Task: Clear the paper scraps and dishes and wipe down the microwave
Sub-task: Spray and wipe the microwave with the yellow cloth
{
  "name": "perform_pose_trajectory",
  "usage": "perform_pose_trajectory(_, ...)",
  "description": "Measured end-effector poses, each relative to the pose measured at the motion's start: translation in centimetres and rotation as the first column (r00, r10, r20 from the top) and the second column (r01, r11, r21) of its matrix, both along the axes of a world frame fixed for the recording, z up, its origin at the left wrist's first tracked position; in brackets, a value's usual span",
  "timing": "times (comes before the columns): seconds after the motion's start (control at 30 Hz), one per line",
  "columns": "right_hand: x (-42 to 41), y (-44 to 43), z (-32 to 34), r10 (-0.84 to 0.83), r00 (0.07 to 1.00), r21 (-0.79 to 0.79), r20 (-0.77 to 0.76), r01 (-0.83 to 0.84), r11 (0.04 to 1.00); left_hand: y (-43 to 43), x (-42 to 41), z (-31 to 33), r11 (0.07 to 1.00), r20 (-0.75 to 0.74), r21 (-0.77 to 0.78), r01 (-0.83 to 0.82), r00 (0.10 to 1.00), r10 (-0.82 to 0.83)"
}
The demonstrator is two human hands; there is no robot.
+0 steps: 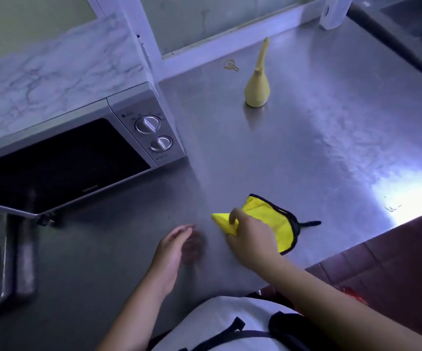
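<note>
A pale yellow bulb bottle (256, 89) with a long nozzle is standing upright on the steel surface (318, 148), rubber bands (231, 65) lying near it.

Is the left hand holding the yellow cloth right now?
No, the right hand grips the yellow cloth on the counter; the left hand is open and empty.

I wear a white garment (217, 317) over the torso. Narrow black straps (230, 330) cross its front, and a broader black piece (284, 328) sits toward my right side. Both forearms are bare, as are the left hand (172, 249) and right hand (250, 239).
</note>
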State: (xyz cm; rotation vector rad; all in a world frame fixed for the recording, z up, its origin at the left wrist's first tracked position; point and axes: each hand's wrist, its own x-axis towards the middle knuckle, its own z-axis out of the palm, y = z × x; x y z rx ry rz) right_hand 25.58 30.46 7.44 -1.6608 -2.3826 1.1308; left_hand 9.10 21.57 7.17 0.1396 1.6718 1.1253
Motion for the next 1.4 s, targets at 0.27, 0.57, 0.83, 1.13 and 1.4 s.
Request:
perform_pose_trajectory(0.27,-1.5,0.2,-1.9,-0.048,0.992,-0.243,-0.114,0.019,0.970,-1.8,-1.5,-2.8,0.980,-0.125,-0.151,0.133,0.980,-0.152)
perform_pose_trajectory(0.57,1.4,4.9,-5.6,0.000,0.994,-0.156,0.105,0.017,0.988,-1.3,-2.9,-6.3,0.811,-0.540,-0.340,0.476,0.607,-0.583)
perform_pose_trajectory(0.83,-0.3,4.5,-4.2,-0.093,0.994,-0.020,0.063,0.094,0.995,-0.5,-5.3,-7.7,0.801,-0.515,-0.344,0.491,0.614,-0.598)
perform_pose_trajectory(1.13,-3.0,8.8,-5.1,0.015,0.979,-0.085,0.204,0.002,0.996,0.9,-5.5,-7.0,0.723,-0.510,-0.479,0.498,0.512,-0.691)
perform_pose_trajectory(1.4,1.1,3.0,-6.4,-0.095,0.990,0.018,0.109,0.094,0.995,-1.2,0.8,-5.4,0.654,-0.847,-0.360,0.665,0.062,-0.529)
